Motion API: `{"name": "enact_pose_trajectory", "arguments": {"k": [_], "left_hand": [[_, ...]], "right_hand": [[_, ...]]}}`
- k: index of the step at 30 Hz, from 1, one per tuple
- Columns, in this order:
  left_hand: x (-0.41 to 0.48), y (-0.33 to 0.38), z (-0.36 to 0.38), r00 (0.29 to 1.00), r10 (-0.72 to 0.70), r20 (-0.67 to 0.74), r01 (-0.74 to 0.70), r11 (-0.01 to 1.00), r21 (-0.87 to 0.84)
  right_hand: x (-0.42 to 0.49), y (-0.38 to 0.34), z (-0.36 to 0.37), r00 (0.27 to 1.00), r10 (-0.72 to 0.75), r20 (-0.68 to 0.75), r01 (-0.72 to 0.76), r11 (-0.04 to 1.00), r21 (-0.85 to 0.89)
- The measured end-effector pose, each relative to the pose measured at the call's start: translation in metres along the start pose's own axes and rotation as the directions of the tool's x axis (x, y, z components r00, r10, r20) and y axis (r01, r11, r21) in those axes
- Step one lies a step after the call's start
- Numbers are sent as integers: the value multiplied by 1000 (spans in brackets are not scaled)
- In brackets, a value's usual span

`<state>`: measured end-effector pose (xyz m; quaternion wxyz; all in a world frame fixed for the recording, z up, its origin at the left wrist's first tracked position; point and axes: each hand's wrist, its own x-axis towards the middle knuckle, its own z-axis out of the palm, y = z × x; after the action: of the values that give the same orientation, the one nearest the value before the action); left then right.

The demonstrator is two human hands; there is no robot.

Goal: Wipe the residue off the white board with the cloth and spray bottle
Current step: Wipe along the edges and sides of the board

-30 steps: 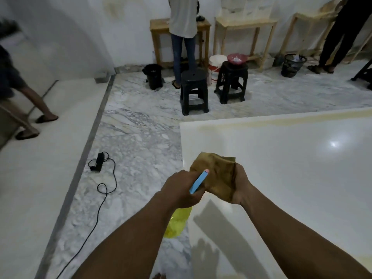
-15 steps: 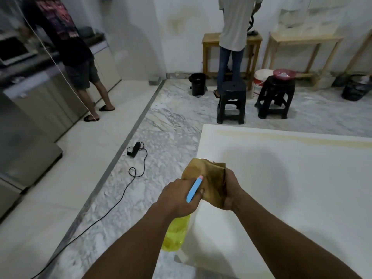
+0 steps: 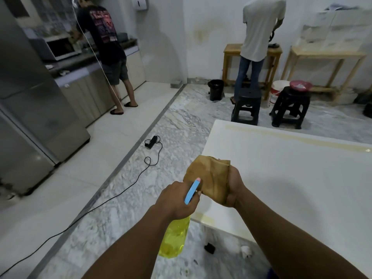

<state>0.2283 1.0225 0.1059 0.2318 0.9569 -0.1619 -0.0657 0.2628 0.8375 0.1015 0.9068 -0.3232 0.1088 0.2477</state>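
While the left hand grips the yellow spray bottle, nozzle at the brown cloth bunched in the right hand, wetting seems underway; next, rub the white board.

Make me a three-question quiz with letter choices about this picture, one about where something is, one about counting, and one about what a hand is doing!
1. Where is the yellowish residue strip?
A. along the white board's far edge
B. on the fridge
C. on a stool

2. How many black plastic stools stand beyond the white board?
A. one
B. two
C. four

3. What is the left hand doing?
A. resting open
B. gripping the yellow spray bottle with the blue trigger
C. holding a phone

Answers:
1 A, the strip runs along the far edge.
2 B, two stools side by side.
3 B, its fingers wrap the bottle's neck, while the right hand holds the crumpled brown cloth.
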Motion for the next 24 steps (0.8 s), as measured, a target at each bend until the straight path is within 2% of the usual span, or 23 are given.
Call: {"name": "enact_pose_trajectory", "arguments": {"k": [5,9,15,18,19,20,21,22,23,24], "left_hand": [[-21,11,-1,998,-12,-68,12,1000,9],[-31,15,7,996,-40,-84,40,999,-2],[-35,23,34,972,-204,-117,201,979,-42],[-40,24,53,943,-308,-129,298,950,-88],[-44,24,61,922,-359,-145,344,932,-116],[-49,25,70,900,-403,-166,381,913,-149],[-53,25,78,877,-442,-190,412,894,-178],[-56,26,90,853,-473,-221,435,878,-200],[-60,28,100,831,-496,-251,450,865,-220],[-64,29,113,806,-525,-275,469,849,-245]], "right_hand": [[-14,-3,2,990,58,125,-71,993,97],[-14,-4,-10,978,155,143,-169,981,94],[-2,-8,-32,941,331,77,-333,943,15],[7,-15,-45,899,438,14,-433,894,-115],[16,-16,-54,890,454,-51,-456,878,-146],[26,-15,-63,898,420,-134,-441,853,-281],[35,-15,-68,905,369,-212,-426,795,-432],[50,-14,-75,911,340,-233,-412,714,-566],[63,-11,-78,932,308,-193,-351,624,-698],[79,-3,-84,945,292,-145,-277,485,-830]]}}
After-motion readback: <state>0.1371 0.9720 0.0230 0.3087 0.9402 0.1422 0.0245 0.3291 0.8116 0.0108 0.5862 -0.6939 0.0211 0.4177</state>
